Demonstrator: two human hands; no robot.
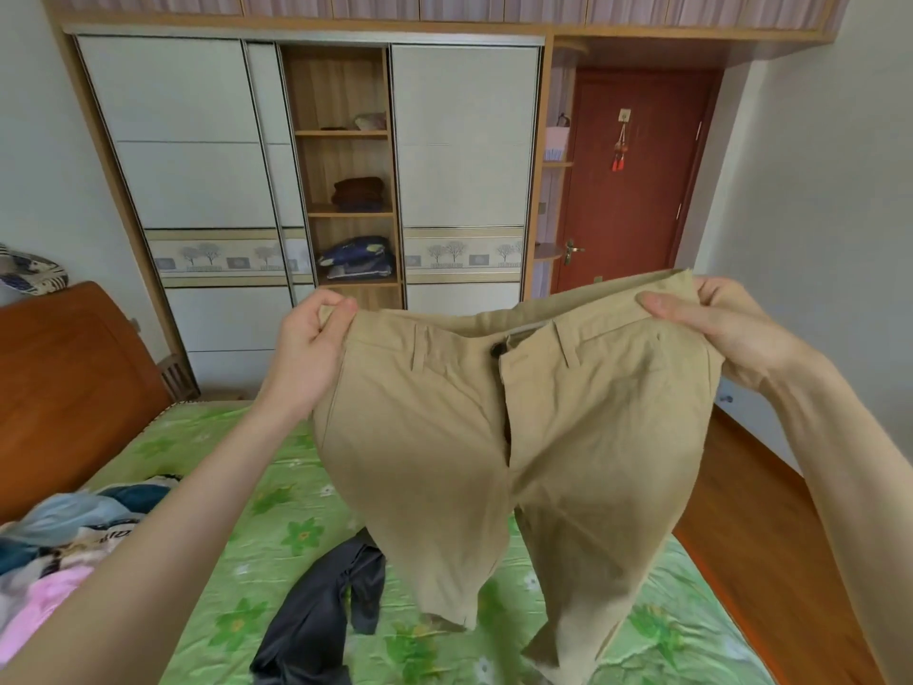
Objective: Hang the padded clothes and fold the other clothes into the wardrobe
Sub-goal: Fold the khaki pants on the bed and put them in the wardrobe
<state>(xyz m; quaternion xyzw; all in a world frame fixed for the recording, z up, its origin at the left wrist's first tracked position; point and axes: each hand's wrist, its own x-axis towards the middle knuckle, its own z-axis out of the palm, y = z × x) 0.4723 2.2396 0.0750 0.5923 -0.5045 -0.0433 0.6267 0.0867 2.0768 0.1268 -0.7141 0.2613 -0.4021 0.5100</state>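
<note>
Fingers of the left hand (309, 351) curl over one end of the waistband of the khaki trousers (499, 447), thumb on the near face, pinching the cloth. Fingers of the right hand (726, 328) grip the other end of the waistband the same way, thumb lying flat along the band. Both hands hold the trousers up in the air above the bed (276, 496), front facing the camera, fly undone, waistband stretched almost level between them. The 2 legs hang down, and their hems reach the green flowered sheet near the bed's near edge.

A dark grey garment (316, 620) lies crumpled on the sheet just left of the hanging legs, near the same edge. A heap of mixed clothes (64, 541), pale blue, pink and white among them, sits at the bed's left edge beside the wooden headboard (64, 383).

Beyond the bed's far edge stands the wardrobe (306, 175), its sliding doors parted on a middle column of shelves. Folded brown clothes (358, 192) rest on 1 shelf, a dark blue bundle (355, 259) on the shelf below. A red-brown door (632, 175) stands to the wardrobe's right.
</note>
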